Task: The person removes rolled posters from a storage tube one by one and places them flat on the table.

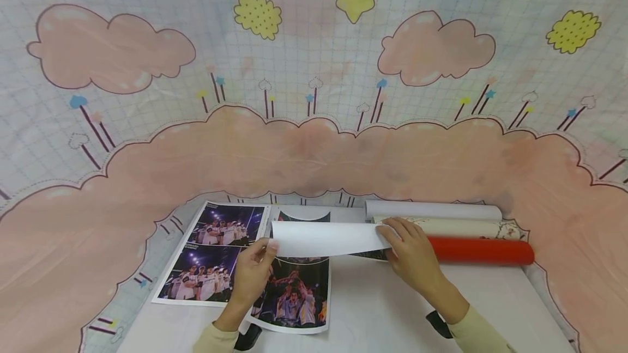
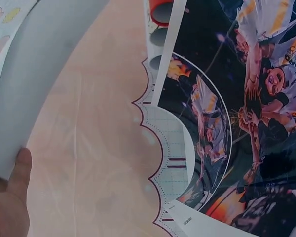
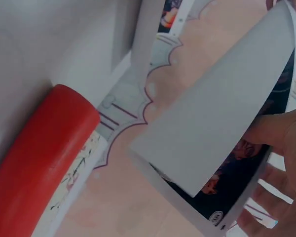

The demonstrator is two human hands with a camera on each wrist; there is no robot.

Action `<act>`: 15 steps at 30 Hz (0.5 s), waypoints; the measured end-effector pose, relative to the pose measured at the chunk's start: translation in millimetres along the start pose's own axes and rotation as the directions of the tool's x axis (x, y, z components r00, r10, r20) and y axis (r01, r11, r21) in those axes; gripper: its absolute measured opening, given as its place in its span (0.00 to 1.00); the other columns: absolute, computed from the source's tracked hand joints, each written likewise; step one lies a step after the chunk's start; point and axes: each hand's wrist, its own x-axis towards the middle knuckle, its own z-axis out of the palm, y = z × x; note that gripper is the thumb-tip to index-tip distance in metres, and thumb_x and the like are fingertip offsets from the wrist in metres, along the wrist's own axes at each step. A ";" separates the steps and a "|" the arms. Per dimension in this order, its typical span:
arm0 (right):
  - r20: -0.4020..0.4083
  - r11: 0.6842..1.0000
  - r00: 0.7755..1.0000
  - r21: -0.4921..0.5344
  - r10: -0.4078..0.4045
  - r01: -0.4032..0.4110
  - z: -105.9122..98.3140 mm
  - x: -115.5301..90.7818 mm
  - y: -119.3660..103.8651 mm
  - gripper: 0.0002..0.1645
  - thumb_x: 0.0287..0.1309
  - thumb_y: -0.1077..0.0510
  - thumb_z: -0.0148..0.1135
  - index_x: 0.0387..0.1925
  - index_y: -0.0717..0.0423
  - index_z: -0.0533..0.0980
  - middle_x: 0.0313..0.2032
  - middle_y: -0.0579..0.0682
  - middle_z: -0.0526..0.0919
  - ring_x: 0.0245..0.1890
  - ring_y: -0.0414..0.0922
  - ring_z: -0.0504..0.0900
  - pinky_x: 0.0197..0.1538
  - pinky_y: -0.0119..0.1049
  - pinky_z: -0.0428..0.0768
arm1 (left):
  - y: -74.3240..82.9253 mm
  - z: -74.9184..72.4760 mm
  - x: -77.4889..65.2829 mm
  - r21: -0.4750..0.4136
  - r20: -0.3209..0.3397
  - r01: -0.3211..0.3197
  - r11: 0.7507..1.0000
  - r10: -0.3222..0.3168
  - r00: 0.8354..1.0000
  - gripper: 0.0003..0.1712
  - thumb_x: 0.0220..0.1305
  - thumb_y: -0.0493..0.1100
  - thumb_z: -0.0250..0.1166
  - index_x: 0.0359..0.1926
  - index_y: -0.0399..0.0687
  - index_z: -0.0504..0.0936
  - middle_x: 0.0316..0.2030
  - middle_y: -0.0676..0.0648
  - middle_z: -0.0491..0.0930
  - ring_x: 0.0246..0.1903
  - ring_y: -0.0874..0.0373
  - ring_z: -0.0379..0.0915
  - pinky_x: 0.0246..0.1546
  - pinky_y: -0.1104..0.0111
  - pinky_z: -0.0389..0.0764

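Observation:
A curled poster sheet [image 1: 324,238], white on its back, is held up off the table between both hands. My left hand [image 1: 252,274] pinches its left end between thumb and fingers. At the right end my right hand [image 1: 414,257] grips the paper, thumb below and fingers over the top. In the right wrist view the sheet [image 3: 212,108] is folded over on itself, with a dark printed picture on its inner face. Beneath it lies a curling photo poster [image 1: 299,293] showing a group of people, partly hidden by the held sheet.
Flat at the left lies a poster [image 1: 206,255] with two group photos. Along the right back lie a red roll [image 1: 481,251], a cream flowered roll [image 1: 451,227] and a white roll [image 1: 432,210]. A cloud-patterned cloth [image 1: 304,157] rises behind the white tabletop [image 1: 392,309].

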 end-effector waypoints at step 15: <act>-0.112 0.997 0.994 0.077 0.004 0.005 4.8 -11.2 14.2 0.22 0.45 0.69 0.68 0.46 0.52 0.84 0.35 0.51 0.89 0.33 0.49 0.88 0.31 0.43 0.85 | -8.6 -2.3 0.9 -0.047 0.093 -0.144 0.988 0.148 0.985 0.04 0.62 0.29 0.64 0.31 0.39 0.81 0.44 0.39 0.81 0.48 0.63 0.77 0.50 0.79 0.77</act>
